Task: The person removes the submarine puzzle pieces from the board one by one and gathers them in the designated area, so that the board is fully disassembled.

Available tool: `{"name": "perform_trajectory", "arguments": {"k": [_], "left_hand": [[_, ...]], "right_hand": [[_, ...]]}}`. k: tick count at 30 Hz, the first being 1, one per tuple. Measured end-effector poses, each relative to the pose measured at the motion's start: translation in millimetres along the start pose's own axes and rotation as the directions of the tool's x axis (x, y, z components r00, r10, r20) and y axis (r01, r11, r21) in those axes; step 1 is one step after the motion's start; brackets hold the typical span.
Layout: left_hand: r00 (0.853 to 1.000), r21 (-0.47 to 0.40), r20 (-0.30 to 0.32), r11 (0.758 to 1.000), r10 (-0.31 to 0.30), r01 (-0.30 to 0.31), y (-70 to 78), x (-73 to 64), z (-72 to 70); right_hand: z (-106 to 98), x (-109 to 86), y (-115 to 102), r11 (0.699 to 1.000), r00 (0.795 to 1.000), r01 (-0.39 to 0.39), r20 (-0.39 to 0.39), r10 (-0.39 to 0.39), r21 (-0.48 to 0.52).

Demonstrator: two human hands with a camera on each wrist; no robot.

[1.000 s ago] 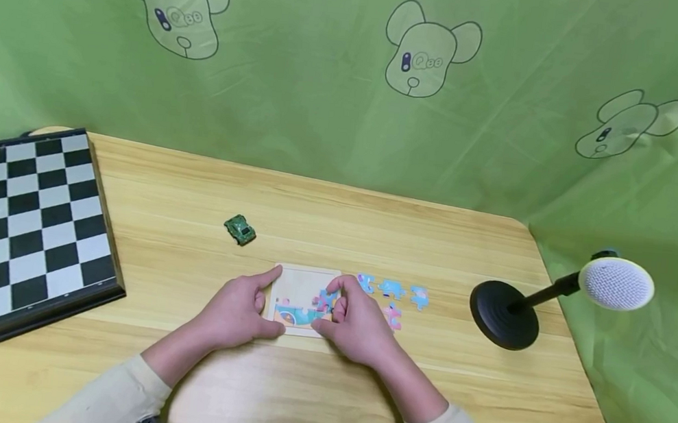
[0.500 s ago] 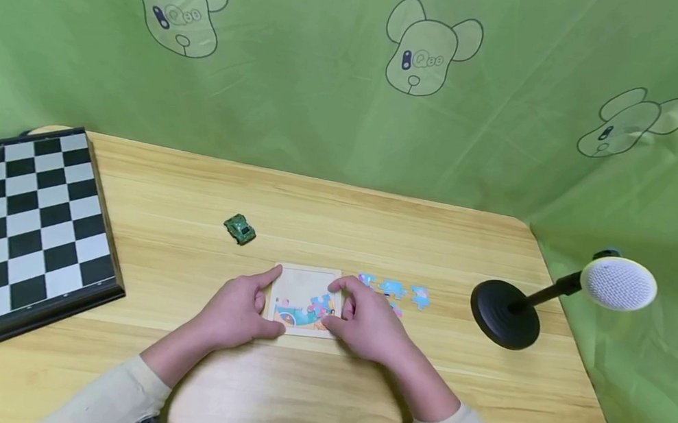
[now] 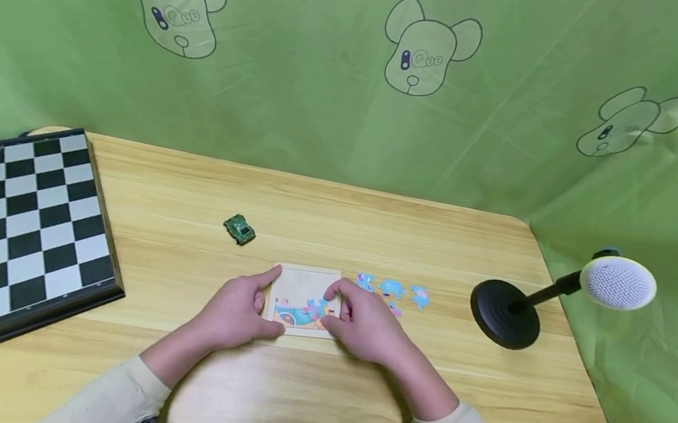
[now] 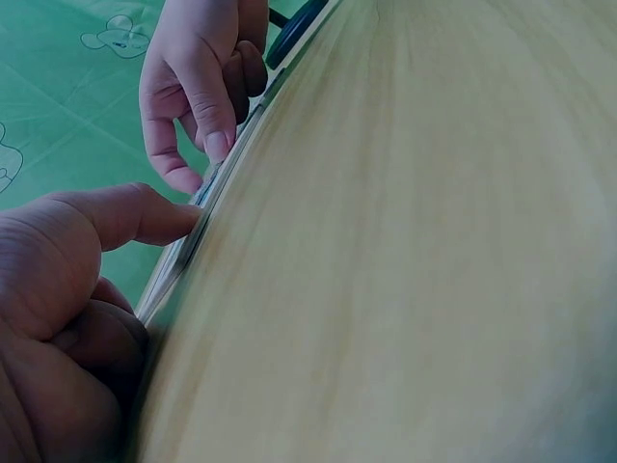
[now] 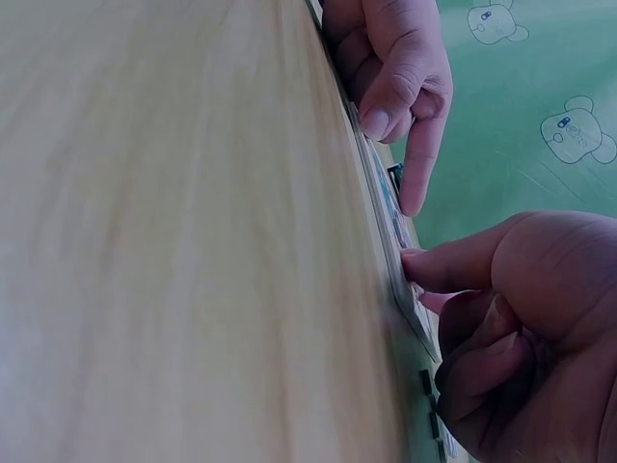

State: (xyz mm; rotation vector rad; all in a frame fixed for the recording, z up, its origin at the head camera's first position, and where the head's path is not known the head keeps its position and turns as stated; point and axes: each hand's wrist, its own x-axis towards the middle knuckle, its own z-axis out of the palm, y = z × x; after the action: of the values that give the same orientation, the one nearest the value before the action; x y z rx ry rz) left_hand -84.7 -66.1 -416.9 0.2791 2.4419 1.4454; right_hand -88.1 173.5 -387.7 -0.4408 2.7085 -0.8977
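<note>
Puzzle board (image 3: 302, 283): flat between both hands, filled strip nearest wearer; squarish, long axis unclear.
Left hand (image 3: 238, 310): grips board's left corners, thumb nearer.
Right hand (image 3: 367, 323): thumb, forefinger bent over board's right; pinch indeterminable.

Left hand (image 4: 53, 309) and right hand (image 4: 198, 72) at a thin board (image 4: 177, 257)
Left thumb (image 4: 174, 222) touches its edge; right fingertips (image 4: 218, 145) just beyond.

matt wooden puzzle tray (image 3: 302, 282); smooth wood-grain table (image 3: 325, 220)
</note>
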Motion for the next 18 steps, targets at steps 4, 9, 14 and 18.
{"name": "perform_trajectory", "arguments": {"k": [4, 9, 14, 18], "left_hand": [[1.000, -0.004, 0.002, 1.000, -0.001, 0.001, -0.7, -0.1, 0.2], [1.000, -0.004, -0.001, 1.000, -0.001, 0.001, -1.1, -0.1, 0.2], [1.000, 0.002, 0.000, 1.000, -0.003, 0.003, -1.1, 0.0, 0.5], [1.000, 0.009, 0.000, 1.000, -0.006, 0.006, -0.7, 0.1, 0.3]], "right_hand": [[0, -1.5, 0, 1.000, 1.000, 0.017, -0.004, -0.017, -0.016], [1, -4.7, 2, 0.997, 0.998, 0.047, -0.035, -0.050, -0.067], [-4, -13.0, 4, 0.993, 0.992, 0.093, -0.076, -0.098, -0.072], [-14, -21.0, 10, 0.993, 0.987, 0.120, -0.105, -0.121, -0.017]]}}
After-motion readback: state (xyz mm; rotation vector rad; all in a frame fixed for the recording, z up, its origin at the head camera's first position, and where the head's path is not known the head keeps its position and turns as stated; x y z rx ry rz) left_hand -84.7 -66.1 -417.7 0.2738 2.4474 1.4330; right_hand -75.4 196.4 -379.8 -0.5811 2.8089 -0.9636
